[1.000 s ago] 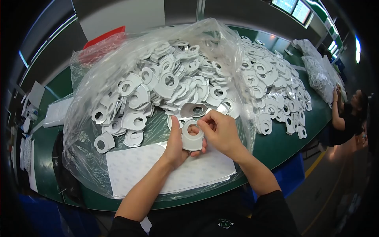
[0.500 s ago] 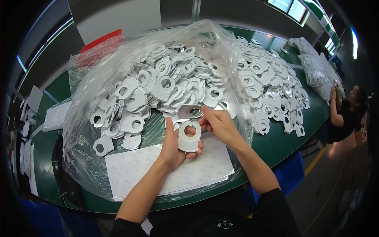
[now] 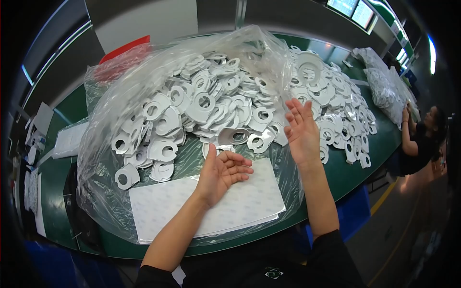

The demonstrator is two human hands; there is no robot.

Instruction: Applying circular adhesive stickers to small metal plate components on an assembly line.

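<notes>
My left hand [image 3: 222,174] hovers palm up above the white sheets [image 3: 249,201], fingers loosely curled and apart, with nothing in it. Farther right, my right hand [image 3: 303,134] is raised with its fingers stretched, also bare. Beyond its fingertips a white plate with a round hole [image 3: 309,67] looks larger than the parts around it and seems to be in the air over the right-hand pile [image 3: 331,110]. Many similar plates make a heap [image 3: 204,103] inside the open clear plastic bag [image 3: 103,144], in front of my left hand.
A green table [image 3: 53,197] carries it all. A red item [image 3: 125,49] lies under plastic at the back left. Filled clear bags [image 3: 379,81] stand at the far right, near another person [image 3: 422,137]. A blue bin [image 3: 353,211] sits below the table's right edge.
My right hand has let go of the white plate and swung right and away from me. The plate is now over the right pile. My left hand, now bare, has stayed nearly in place.
</notes>
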